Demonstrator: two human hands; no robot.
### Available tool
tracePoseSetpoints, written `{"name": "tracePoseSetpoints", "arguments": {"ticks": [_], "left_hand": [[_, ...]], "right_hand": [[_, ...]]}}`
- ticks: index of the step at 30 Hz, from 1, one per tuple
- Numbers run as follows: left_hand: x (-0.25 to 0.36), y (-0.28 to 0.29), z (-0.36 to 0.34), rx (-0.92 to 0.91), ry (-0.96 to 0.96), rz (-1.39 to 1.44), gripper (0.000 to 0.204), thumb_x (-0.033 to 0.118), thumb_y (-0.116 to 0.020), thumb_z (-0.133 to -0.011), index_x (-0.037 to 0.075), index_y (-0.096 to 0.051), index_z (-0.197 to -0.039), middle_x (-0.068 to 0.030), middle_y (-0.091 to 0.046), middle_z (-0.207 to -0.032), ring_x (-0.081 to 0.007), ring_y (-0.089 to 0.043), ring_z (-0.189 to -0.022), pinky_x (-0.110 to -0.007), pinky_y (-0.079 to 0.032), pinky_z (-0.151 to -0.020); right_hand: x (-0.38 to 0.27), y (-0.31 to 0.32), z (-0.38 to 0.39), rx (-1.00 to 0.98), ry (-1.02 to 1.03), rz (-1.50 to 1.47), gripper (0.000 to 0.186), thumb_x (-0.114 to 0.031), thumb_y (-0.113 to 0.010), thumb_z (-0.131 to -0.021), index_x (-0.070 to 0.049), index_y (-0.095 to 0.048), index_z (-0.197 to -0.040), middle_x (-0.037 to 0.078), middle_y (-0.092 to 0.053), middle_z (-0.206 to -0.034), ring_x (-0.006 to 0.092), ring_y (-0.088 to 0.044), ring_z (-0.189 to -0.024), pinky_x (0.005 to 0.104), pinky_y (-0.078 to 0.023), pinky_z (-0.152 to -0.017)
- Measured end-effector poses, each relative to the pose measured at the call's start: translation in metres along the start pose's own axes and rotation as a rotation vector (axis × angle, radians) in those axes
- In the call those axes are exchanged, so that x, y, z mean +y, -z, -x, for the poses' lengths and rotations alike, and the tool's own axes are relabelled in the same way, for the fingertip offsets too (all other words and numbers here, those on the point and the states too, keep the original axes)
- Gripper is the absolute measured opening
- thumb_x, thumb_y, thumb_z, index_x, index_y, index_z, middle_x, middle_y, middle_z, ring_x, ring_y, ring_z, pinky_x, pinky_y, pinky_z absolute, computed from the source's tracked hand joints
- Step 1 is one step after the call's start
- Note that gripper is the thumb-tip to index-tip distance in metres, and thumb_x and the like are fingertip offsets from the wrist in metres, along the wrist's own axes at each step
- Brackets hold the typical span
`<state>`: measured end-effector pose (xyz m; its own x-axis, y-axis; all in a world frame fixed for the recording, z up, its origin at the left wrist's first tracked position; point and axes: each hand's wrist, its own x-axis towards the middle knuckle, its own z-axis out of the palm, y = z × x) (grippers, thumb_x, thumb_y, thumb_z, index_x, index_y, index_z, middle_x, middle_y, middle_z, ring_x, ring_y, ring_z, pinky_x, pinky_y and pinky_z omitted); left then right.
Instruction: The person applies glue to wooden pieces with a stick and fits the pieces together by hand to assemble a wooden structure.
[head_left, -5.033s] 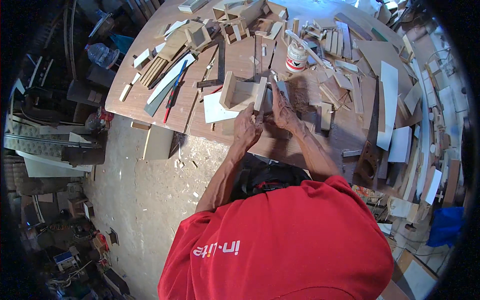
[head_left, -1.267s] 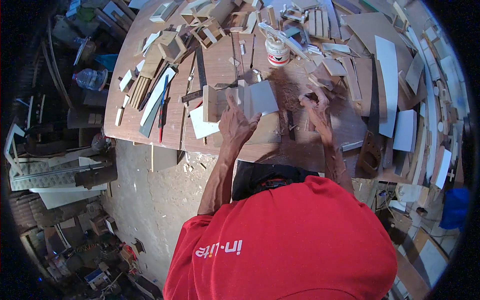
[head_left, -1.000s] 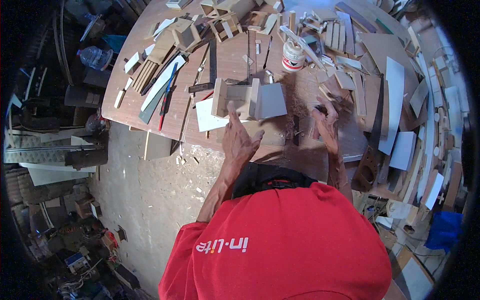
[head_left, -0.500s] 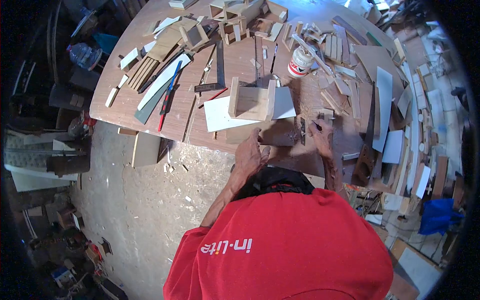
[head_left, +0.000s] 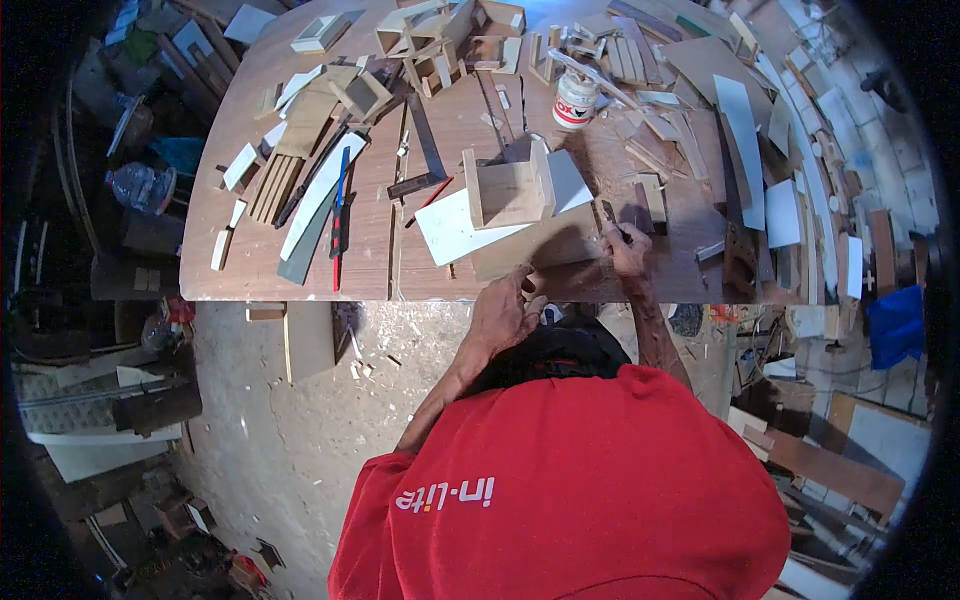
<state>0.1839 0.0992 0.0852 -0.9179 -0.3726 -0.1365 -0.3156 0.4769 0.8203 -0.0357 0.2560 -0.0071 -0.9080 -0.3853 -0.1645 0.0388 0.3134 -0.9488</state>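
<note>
At the table's front edge, my left hand (head_left: 503, 311) has its fingers bent over the near edge of a brown board (head_left: 560, 240), thumb lower down. My right hand (head_left: 628, 252) is closed at the board's right end. A slim dark thing shows between its fingers, too small to make out. A white panel (head_left: 450, 228) lies partly over the brown board. On the panel stands a small open wooden box (head_left: 508, 192) with raised sides. Just above my right hand lies a narrow wooden piece (head_left: 603, 209).
To the left lie a try square (head_left: 428, 145), a red pencil (head_left: 430, 200), a blue-and-red tool (head_left: 340, 215) and white strips. A white glue tub (head_left: 575, 100) stands behind the box. Wooden offcuts crowd the back, and a handsaw (head_left: 740, 255) lies at the right.
My right hand has moved up towards the brown board's right end. The box, panel and board appear slightly turned. The whole view has shifted; my left hand stays at the board's edge.
</note>
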Motion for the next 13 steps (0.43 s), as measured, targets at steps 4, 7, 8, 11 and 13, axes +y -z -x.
{"name": "tracePoseSetpoints", "arguments": {"ticks": [4,7,8,11,13], "left_hand": [[-0.007,0.005,0.002,-0.062,-0.030,0.036,0.044,0.015,-0.067,-0.085,-0.005,-0.053,-0.122,-0.0217,-0.069,-0.098,-0.0348,-0.068,-0.087,-0.042,-0.053,-0.076],[0.005,0.013,-0.002,-0.100,-0.047,0.036,0.044,0.015,-0.065,-0.089,-0.006,-0.052,-0.124,-0.0211,-0.069,-0.100,-0.0317,-0.069,-0.088,-0.040,-0.054,-0.076],[0.011,0.016,-0.004,-0.111,-0.051,0.061,0.043,0.016,-0.065,-0.089,-0.006,-0.052,-0.124,-0.0210,-0.069,-0.100,-0.0316,-0.069,-0.088,-0.040,-0.054,-0.076],[0.030,0.022,-0.013,-0.095,-0.057,0.138,0.043,0.016,-0.064,-0.090,-0.005,-0.051,-0.125,-0.0212,-0.069,-0.102,-0.0313,-0.069,-0.088,-0.040,-0.054,-0.077],[0.045,0.026,-0.023,-0.025,-0.049,0.057,0.042,0.018,-0.063,-0.092,-0.002,-0.052,-0.127,-0.0209,-0.068,-0.108,-0.0303,-0.070,-0.088,-0.038,-0.055,-0.076]], "right_hand": [[-0.019,-0.010,0.023,-0.001,0.080,-0.051,0.019,-0.018,-0.063,-0.092,-0.005,-0.062,-0.077,-0.001,-0.059,-0.066,0.0069,-0.052,-0.055,0.0236,-0.041,-0.051],[-0.025,-0.013,0.028,0.019,0.013,-0.093,0.019,-0.018,-0.063,-0.092,-0.005,-0.063,-0.078,-0.001,-0.060,-0.066,0.0066,-0.052,-0.055,0.0234,-0.041,-0.050],[-0.026,-0.012,0.026,0.028,-0.011,-0.104,0.018,-0.018,-0.063,-0.092,-0.005,-0.064,-0.081,-0.001,-0.060,-0.066,0.0065,-0.052,-0.055,0.0233,-0.041,-0.050],[-0.030,-0.007,0.012,0.043,0.007,-0.174,0.015,-0.019,-0.064,-0.092,-0.004,-0.065,-0.087,0.000,-0.060,-0.067,0.0065,-0.052,-0.055,0.0234,-0.041,-0.050],[-0.033,-0.002,0.000,0.041,0.053,-0.230,0.015,-0.019,-0.065,-0.092,-0.004,-0.066,-0.091,0.000,-0.061,-0.067,0.0067,-0.052,-0.055,0.0235,-0.041,-0.050]]}}
